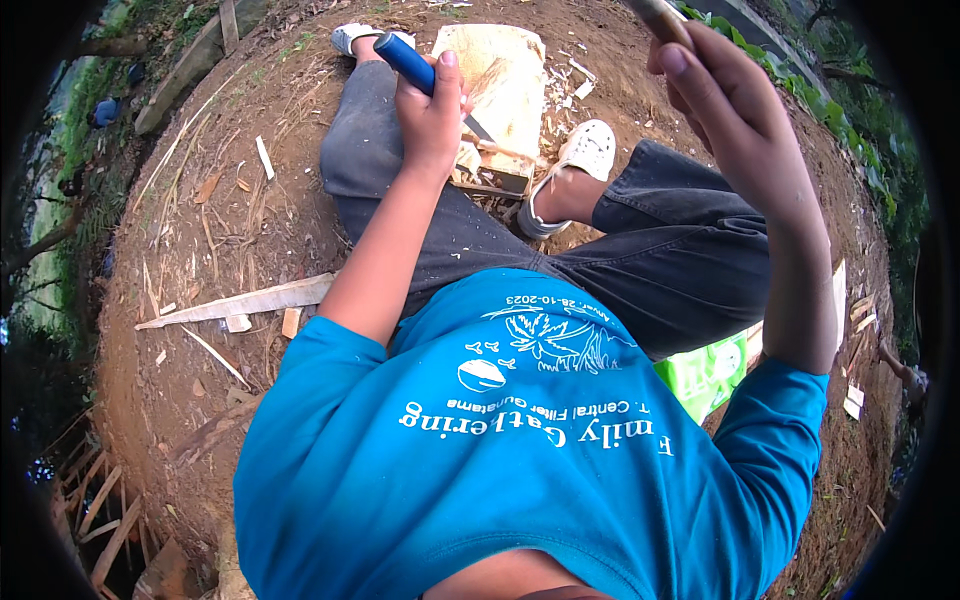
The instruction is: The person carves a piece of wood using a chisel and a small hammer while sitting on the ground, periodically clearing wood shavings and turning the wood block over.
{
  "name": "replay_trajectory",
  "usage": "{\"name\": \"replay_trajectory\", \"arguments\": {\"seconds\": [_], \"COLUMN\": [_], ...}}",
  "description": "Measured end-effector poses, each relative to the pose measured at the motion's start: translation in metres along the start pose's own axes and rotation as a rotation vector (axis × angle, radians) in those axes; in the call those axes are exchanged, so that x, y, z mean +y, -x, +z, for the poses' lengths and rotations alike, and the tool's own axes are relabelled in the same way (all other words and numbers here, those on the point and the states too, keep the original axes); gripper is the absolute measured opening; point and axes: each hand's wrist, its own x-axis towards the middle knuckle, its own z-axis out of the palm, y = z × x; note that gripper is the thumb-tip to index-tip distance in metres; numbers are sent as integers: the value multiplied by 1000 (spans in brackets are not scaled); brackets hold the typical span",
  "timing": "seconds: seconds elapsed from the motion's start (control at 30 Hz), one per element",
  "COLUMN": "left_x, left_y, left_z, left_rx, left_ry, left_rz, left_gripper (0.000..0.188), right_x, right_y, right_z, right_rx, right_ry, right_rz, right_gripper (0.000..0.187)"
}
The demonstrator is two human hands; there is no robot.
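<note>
A chisel with a thick blue handle (405,65) is gripped in my left hand (432,125), thumb along the handle. Its grey blade slants down to the right over a pale wooden block (515,75) on the ground between my feet. Curled shavings and split chips lie at the block's near end, around the blade; whether the edge touches the wood is hidden. My right hand (735,115), raised at the upper right, is closed round a brownish rod-like handle (663,20). The far end of that handle is cut off by the picture's edge.
My feet in white clogs (587,148) flank the block. Wood chips (583,88) litter the brown soil. To the left lies a long pointed wood piece (240,303). A bright green bag-like thing (705,375) is beside my right thigh. Plants (840,120) border the ground.
</note>
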Motion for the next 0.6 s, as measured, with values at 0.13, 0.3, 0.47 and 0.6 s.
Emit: {"name": "replay_trajectory", "arguments": {"seconds": [0.13,0.3,0.47,0.6], "left_x": [13,55,66,64], "left_y": [11,25,25,14], "left_z": [9,25,49,63], "left_rx": [-61,-249,-338,-303], "left_ry": [83,152,81,-2], "left_rz": [-41,-134,37,131], "left_gripper": [26,22,16,22], "right_x": [-18,34,67,76], "right_y": [-4,23,43,51], "right_z": [-11,-17,3,-1], "right_rx": [3,19,149,132], "right_ry": [-158,-173,-214,-246], "right_rz": [106,49,88,11], "right_gripper": [27,32,29,30]}}
